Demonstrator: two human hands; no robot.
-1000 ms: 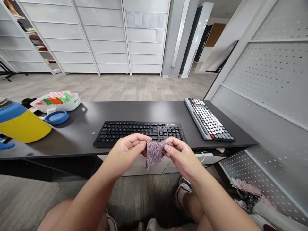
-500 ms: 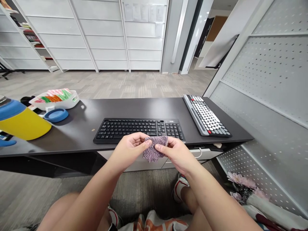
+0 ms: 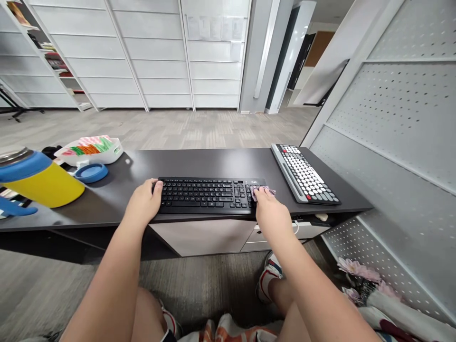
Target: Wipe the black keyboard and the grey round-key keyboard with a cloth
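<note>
A black keyboard (image 3: 199,194) lies along the front of the dark desk. Its left end is gripped by my left hand (image 3: 143,203), with the thumb on top by the edge keys and the fingers round the far side. My right hand (image 3: 272,213) pinches a purple zebra-striped cloth (image 3: 253,191) and presses it on the number pad at the keyboard's right end. The fingers cover much of the cloth.
To the right is a grey keyboard with white keys (image 3: 306,175), set at a slant. On the left, a yellow and blue bottle (image 3: 53,183) lies near a blue lid (image 3: 91,173) and a white basket (image 3: 114,151). A perforated panel (image 3: 402,128) borders the right side.
My hands have come apart. The left let go of the cloth and took hold of the keyboard's left end; the right carried the cloth down onto the number pad.
</note>
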